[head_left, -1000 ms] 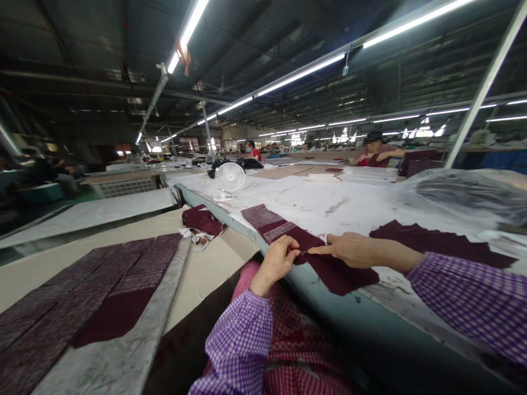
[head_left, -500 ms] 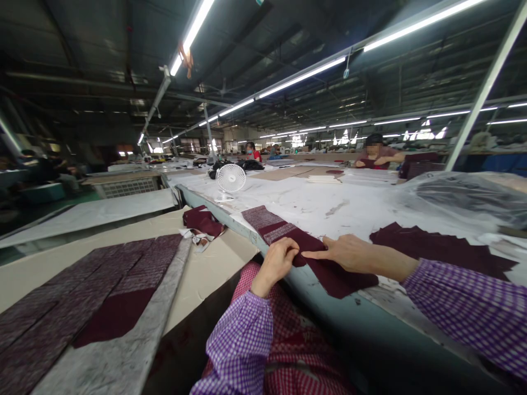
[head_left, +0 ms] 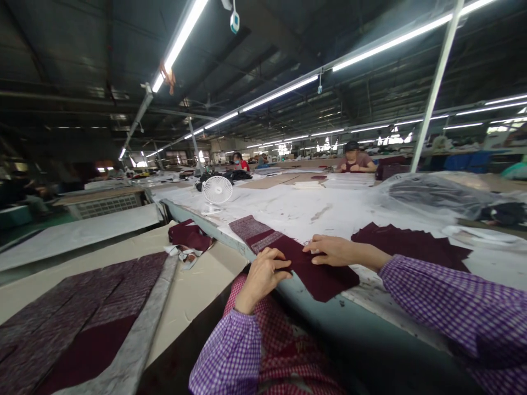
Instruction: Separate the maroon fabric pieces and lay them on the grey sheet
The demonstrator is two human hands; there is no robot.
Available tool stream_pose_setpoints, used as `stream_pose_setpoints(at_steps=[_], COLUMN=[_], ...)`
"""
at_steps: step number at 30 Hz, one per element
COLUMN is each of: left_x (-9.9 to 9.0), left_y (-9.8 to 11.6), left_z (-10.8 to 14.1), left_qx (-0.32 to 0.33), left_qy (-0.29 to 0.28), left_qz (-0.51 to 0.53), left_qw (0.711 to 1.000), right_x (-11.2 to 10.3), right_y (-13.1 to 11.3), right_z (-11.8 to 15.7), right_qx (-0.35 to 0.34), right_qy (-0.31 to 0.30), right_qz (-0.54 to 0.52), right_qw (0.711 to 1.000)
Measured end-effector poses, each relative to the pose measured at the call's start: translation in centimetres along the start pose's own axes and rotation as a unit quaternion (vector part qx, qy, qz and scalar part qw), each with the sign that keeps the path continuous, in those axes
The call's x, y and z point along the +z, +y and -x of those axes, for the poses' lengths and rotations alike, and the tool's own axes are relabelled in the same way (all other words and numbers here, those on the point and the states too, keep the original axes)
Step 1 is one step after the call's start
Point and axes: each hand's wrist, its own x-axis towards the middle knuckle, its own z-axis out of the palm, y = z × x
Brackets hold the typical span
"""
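A long maroon fabric piece (head_left: 329, 280), with greyish patterned bands at its far end, lies along the front edge of the white-topped table. Part of it hangs over that edge. My left hand (head_left: 263, 274) is at its near edge, the thumb and forefinger curled around the margin in a loose pinch. On top of the same cloth rests my right hand (head_left: 333, 251), fingers stretched towards the left and thumb a little apart. A short gap separates the two hands. Beyond my right forearm lies a fanned stack of maroon fabric pieces (head_left: 407, 244).
Patterned maroon panels (head_left: 94, 307) cover a grey board on my left, beside crumpled maroon cloth (head_left: 190, 236) with white scraps. A small white fan (head_left: 217, 190) stands on the table. Clear plastic sheeting (head_left: 436, 192) lies at right. A co-worker (head_left: 354, 159) sits across the table.
The view has turned right. My left fingers have loosened from a tight pinch. My right forefinger no longer points out alone; the hand lies over the cloth with more fingers extended.
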Motion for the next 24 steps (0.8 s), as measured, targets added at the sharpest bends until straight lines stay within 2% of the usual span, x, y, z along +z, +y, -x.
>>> stream_pose_setpoints(at_steps=[3,5,7,9,11,14,17,19,21,24], left_x=[0.1,0.4,0.8,1.2,1.4,1.6,1.7,1.7,1.8,1.9], left_y=[-0.1,-0.3,-0.4,-0.4,-0.2,0.6,1.4,1.6,1.3,0.3], left_z=[0.1,0.1,0.1,-0.1,-0.2,-0.4,-0.6,-0.8,-1.0,-1.1], left_qx=[-0.025,-0.037,-0.044,-0.046,-0.048,-0.060,-0.071,-0.100,-0.168,-0.248], left_qy=[0.021,0.038,0.056,0.071,0.079,0.088,0.085,0.094,0.126,0.190], left_qz=[0.043,0.037,0.026,0.023,0.011,-0.034,-0.059,-0.041,0.007,0.113], left_qw=[0.999,0.998,0.997,0.996,0.996,0.994,0.992,0.990,0.978,0.943], right_x=[0.2,-0.4,-1.8,-4.2,-6.7,-9.1,-9.1,-8.5,-8.1,-7.5], right_y=[-0.3,-0.6,-0.4,0.9,3.3,8.7,13.8,15.6,15.6,12.0], right_z=[-0.1,-0.3,-0.2,0.8,2.9,7.4,10.9,11.7,11.0,7.7], right_qx=[0.050,0.052,0.034,0.040,0.078,0.205,0.330,0.361,0.350,0.254], right_qy=[-0.002,-0.018,-0.032,-0.028,-0.004,0.055,0.072,0.082,0.115,0.170], right_qz=[-0.041,-0.059,-0.078,-0.117,-0.167,-0.148,-0.056,-0.014,0.016,0.026], right_qw=[0.998,0.997,0.996,0.992,0.983,0.966,0.939,0.929,0.930,0.952])
